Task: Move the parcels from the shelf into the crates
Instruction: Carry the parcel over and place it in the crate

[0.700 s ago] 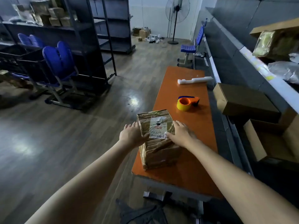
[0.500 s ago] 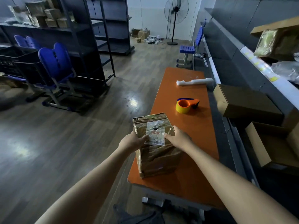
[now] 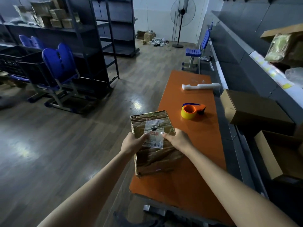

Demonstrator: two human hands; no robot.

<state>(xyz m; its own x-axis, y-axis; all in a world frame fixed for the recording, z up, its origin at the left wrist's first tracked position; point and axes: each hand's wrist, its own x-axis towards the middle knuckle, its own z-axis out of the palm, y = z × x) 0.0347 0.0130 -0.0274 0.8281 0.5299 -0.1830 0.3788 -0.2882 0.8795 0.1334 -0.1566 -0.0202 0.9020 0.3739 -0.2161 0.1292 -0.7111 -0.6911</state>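
Note:
A brown taped parcel [image 3: 152,122] with a white label on top is held over the left front part of the orange table [image 3: 185,184]. My left hand [image 3: 133,142] grips its left side and my right hand [image 3: 177,140] grips its right side, thumbs on the label. The parcel's left edge hangs past the table's edge. Black crates [image 3: 18,61] stand far left behind the blue chairs. A dark shelf [image 3: 54,28] at the back left carries several more parcels [image 3: 56,18].
An orange tape dispenser [image 3: 192,110] and a white foam bar [image 3: 200,86] lie further along the table. Open cardboard boxes [image 3: 255,110] sit to the right under a grey ledge. Blue chairs [image 3: 59,63] stand on the wooden floor at left; a fan [image 3: 182,12] stands at the back.
Both hands have shifted the parcel leftwards, towards the table's left edge, and tightened onto its sides. The view has swung slightly to the left.

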